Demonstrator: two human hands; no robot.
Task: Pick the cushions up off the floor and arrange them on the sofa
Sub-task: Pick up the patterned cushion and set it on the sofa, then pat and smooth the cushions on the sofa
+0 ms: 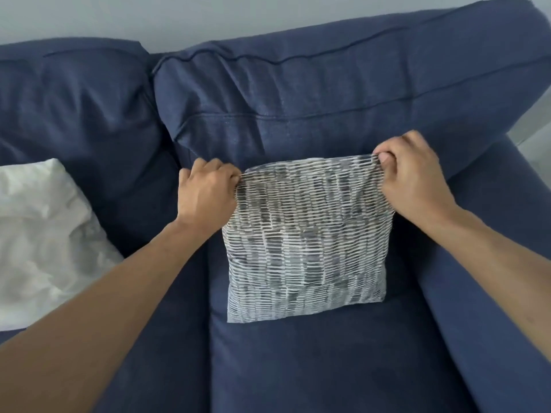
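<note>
A grey-and-white patterned cushion [307, 242] stands on the right seat of the dark blue sofa [298, 368], leaning toward its back cushion. My left hand [205, 195] pinches the cushion's top left corner. My right hand [414, 180] pinches its top right corner, and the top edge is stretched between them. A white cushion [44, 242] lies on the left seat, partly cut off by the frame's left edge.
The sofa's right armrest [489, 278] runs along the right side, close to the patterned cushion. Two blue back cushions [328, 93] stand against a pale wall [179, 16]. A strip of floor shows at the far right edge.
</note>
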